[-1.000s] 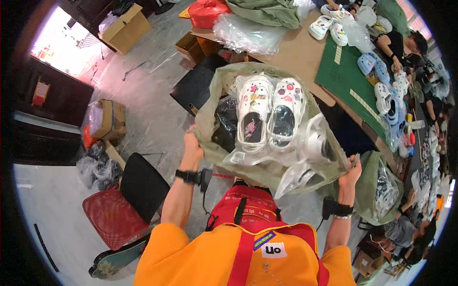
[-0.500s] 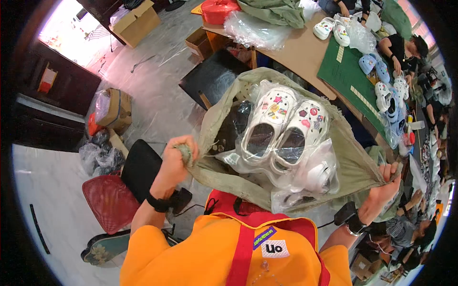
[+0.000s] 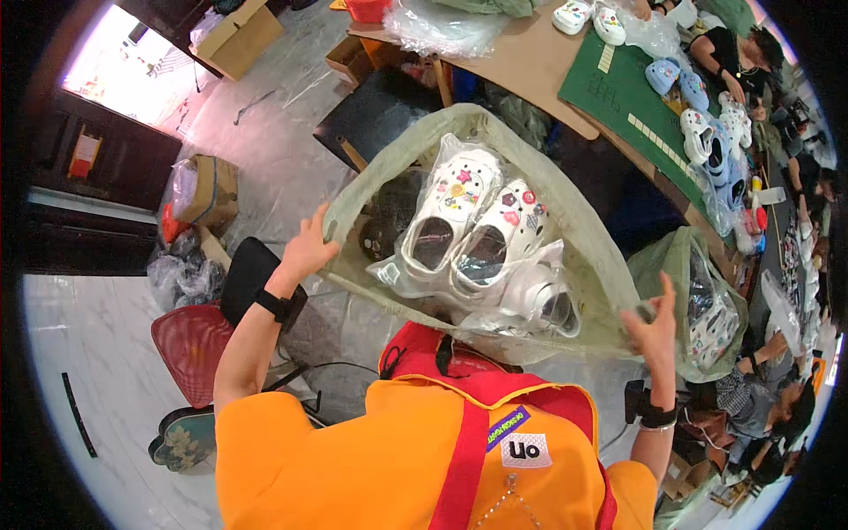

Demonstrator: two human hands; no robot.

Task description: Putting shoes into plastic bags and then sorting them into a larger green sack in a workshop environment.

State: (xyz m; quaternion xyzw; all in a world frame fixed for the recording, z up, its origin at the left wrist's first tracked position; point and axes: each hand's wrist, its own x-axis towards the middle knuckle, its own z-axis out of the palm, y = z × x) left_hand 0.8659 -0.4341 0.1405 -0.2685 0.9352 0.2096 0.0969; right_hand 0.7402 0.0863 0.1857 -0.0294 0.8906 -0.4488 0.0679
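Observation:
A large olive-green cloth sack gapes in front of me. Inside it lies a pair of white clogs with colourful charms, wrapped in clear plastic. Another wrapped white shoe is beside them, nearer to me; darker wrapped items at the sack's left are hard to make out. At the sack's left edge, my left hand is open, its fingers and thumb apart around the rim. My right hand is at the right edge, fingers spread and slightly blurred, touching the cloth.
A second green sack with wrapped shoes stands at my right. Beyond is a brown table with a green mat, blue clogs and white clogs. A co-worker sits there. Chairs and boxes are at left.
Both fists that gripped the rim have loosened, with fingers now extended. My hands and the sack have shifted left and the mouth has spread rounder. The second sack has come into fuller view.

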